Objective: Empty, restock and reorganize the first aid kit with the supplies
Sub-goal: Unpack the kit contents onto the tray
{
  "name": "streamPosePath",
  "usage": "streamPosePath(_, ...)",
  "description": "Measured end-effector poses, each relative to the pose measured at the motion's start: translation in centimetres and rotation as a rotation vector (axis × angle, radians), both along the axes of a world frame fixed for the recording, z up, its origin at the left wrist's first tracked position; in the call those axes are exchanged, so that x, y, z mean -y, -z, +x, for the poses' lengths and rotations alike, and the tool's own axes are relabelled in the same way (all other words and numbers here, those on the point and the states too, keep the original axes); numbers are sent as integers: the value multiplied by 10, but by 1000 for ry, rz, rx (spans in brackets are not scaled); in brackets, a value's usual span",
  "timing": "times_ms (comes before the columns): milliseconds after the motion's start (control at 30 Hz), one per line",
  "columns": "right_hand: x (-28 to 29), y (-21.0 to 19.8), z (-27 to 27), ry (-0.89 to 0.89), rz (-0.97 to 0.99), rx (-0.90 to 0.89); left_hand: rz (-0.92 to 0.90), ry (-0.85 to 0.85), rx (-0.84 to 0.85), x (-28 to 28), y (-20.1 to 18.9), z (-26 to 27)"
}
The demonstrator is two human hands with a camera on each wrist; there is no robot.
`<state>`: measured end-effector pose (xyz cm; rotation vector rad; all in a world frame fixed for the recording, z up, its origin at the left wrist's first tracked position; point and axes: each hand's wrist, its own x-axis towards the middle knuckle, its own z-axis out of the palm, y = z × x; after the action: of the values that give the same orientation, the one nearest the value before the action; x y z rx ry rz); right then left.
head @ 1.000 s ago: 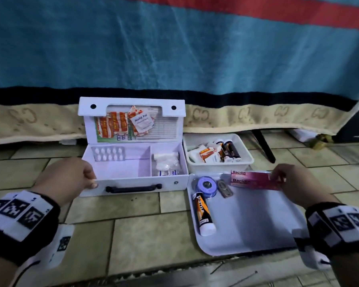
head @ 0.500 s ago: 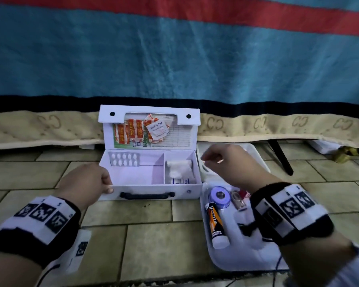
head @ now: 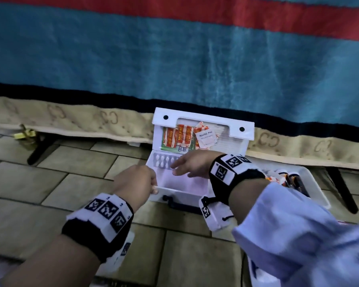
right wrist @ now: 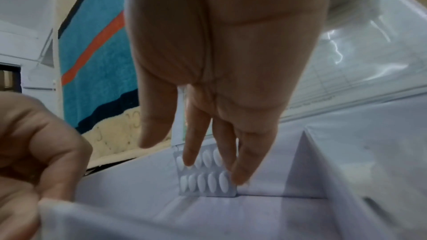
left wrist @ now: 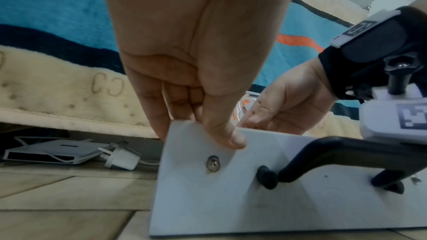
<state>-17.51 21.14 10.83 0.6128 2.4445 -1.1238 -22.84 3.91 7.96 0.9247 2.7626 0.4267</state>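
**Reaching into the open kit for the pill strip**

Gripping the front left corner of the first aid kit (head: 180, 190), the left hand (head: 134, 183) curls its fingers over the rim with the thumb pressed against the outside of the front wall, as the left wrist view shows. One kit stands on the tiled floor (head: 75, 204), its lid (head: 203, 129) raised upright against the blue blanket (head: 174, 59) behind it. One black carry handle (left wrist: 342, 154) sits on the kit's front wall.

The right hand (head: 192, 165) reaches into the kit's larger left compartment with straight, slightly spread fingers (right wrist: 240, 172) pointing down at one blister strip of white tablets (right wrist: 205, 180). That strip leans against the back wall of the compartment and shows two rows of oval tablets, five countable in the lower row; the upper row is partly hidden by the fingers. The fingertips are at the strip's face and right edge, but whether they truly touch it I cannot tell. The hand holds nothing.

Inside the lid, a clear pocket holds several orange-and-white sachets (head: 179, 136) and one white alcohol pad packet (head: 205, 137); the sachets overlap too much to count.

Right of the kit, one white bin (head: 311, 177) holds a few small items, mostly hidden by the right forearm and its pale blue sleeve (head: 298, 235).
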Motion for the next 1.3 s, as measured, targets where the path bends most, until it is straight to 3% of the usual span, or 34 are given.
streamPosePath(100, -2, -2, -2, -81, 161, -5, 6, 4, -20, 0, -3, 2)
streamPosePath(367, -4, 18, 1, 114, 101, -137, 27, -19, -46, -1, -2, 4)
streamPosePath(567, 10, 23, -7, 59, 212, -79, 32, -29, -18, -1, -1, 4)
streamPosePath(767, 18, 20, -4, -89, 208, -78, 25, -28, -15, 0, -2, 3)
streamPosePath(867, 18, 8, 8, -78, 193, -135, 14, -11, 10, -1, -2, 2)
streamPosePath(967, 6, -22, 35, 38, 206, -296, 11, -1, -2, -1, 0, -1)
streamPosePath(1133, -20, -71, 127, 497, -5, -725, -19, 54, -39, 0, -2, -3)
streamPosePath(1300, -47, -70, 239, 910, -70, -883, -22, 88, -90, 1, 0, 2)
